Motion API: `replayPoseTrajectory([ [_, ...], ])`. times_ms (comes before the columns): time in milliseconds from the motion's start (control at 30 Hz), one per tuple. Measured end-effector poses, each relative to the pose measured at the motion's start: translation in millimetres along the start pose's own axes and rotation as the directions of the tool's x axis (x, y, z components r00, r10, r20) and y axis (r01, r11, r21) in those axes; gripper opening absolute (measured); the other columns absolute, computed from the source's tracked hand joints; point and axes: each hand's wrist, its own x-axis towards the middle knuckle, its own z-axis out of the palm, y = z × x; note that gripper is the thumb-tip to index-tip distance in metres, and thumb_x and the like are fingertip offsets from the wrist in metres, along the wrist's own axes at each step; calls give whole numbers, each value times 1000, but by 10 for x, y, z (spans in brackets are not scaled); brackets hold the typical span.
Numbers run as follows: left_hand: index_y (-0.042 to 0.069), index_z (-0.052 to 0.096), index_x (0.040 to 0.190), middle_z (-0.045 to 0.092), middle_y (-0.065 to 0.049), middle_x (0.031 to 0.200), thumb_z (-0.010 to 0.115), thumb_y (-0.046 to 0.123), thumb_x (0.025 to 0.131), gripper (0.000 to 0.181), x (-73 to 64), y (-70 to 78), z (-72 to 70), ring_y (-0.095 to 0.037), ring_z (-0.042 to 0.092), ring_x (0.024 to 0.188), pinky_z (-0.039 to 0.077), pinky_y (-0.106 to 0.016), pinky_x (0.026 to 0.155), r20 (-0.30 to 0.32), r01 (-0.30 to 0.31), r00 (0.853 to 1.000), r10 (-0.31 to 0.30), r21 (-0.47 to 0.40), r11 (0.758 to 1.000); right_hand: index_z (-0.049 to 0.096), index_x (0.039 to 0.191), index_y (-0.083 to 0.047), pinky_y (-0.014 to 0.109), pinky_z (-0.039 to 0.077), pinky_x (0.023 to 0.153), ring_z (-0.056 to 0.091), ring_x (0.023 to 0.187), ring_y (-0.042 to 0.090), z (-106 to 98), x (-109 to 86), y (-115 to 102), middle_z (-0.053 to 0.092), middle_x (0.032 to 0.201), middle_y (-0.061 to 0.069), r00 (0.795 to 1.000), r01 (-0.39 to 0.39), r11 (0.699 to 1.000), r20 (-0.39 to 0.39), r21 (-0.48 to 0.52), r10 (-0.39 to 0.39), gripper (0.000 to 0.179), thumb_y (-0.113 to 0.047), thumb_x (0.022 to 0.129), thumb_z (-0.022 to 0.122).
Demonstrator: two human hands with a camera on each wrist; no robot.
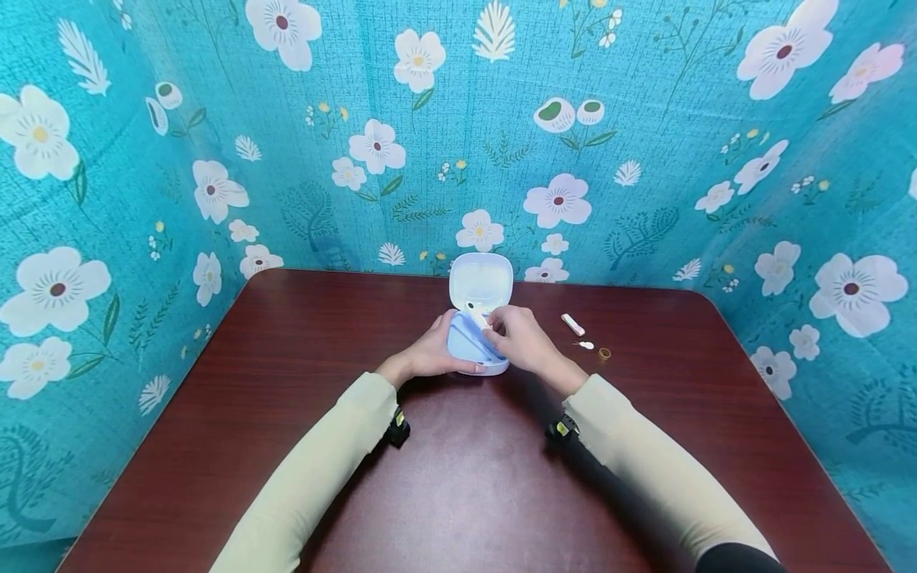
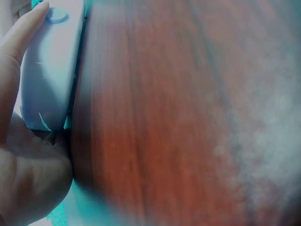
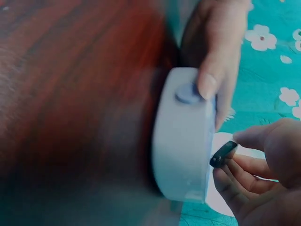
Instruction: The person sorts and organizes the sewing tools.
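Note:
A small pale-blue and white case (image 1: 467, 348) stands on the table with its lid (image 1: 481, 277) raised at the back. My left hand (image 1: 430, 352) holds the case by its left side, the thumb lying along the front wall near a round blue button, as the right wrist view shows. Between thumb and fingers, my right hand (image 1: 526, 341) pinches a small slim bar-shaped piece (image 3: 224, 154) over the open case. That piece looks dark in the right wrist view; what it is, I cannot tell. The case's inside is partly hidden by the right hand.
Right of the case lie a small white and pinkish bar (image 1: 573, 324), a tiny white piece with a thin wire end (image 1: 586, 345) and a gold ring (image 1: 605, 353). The dark red wooden table (image 1: 473, 477) meets a floral blue curtain (image 1: 430, 159) at the back and sides.

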Motion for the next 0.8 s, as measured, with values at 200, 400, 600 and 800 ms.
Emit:
replayPoseTrajectory([
  [200, 14, 26, 152, 41, -9, 138, 93, 47, 70, 111, 2, 3, 2, -22, 49, 119, 43, -39, 102, -1, 11, 1000, -11, 17, 1000, 69, 92, -3, 35, 52, 71, 62, 78, 19, 107, -70, -32, 65, 87, 7, 998, 8, 995, -56, -101, -14, 10, -12, 94, 71],
  [400, 14, 26, 152, 41, -9, 137, 93, 46, 70, 110, -6, 15, 1, -22, 50, 118, 43, -38, 101, 0, 9, 1000, -9, 12, 1000, 68, 93, -3, 35, 51, 70, 58, 77, 19, 127, -120, -55, 60, 87, 6, 998, 30, 986, -53, -165, -39, 11, -13, 94, 71],
  [600, 15, 25, 153, 41, -9, 137, 94, 44, 71, 111, 1, 13, 4, -23, 49, 118, 43, -39, 101, 2, 5, 1000, -5, -1, 1000, 69, 93, -4, 34, 51, 69, 58, 75, 18, 139, -119, -58, 59, 86, 6, 999, 26, 979, -31, -200, -33, 11, -14, 94, 72],
  [800, 15, 24, 153, 41, -8, 138, 94, 46, 70, 112, 18, -9, 12, -22, 50, 118, 43, -39, 100, 3, 6, 1000, -6, 6, 1000, 72, 94, -3, 33, 50, 67, 56, 74, 17, 138, -98, -59, 58, 85, 5, 1000, 23, 981, -10, -195, -25, 12, -15, 94, 73],
])
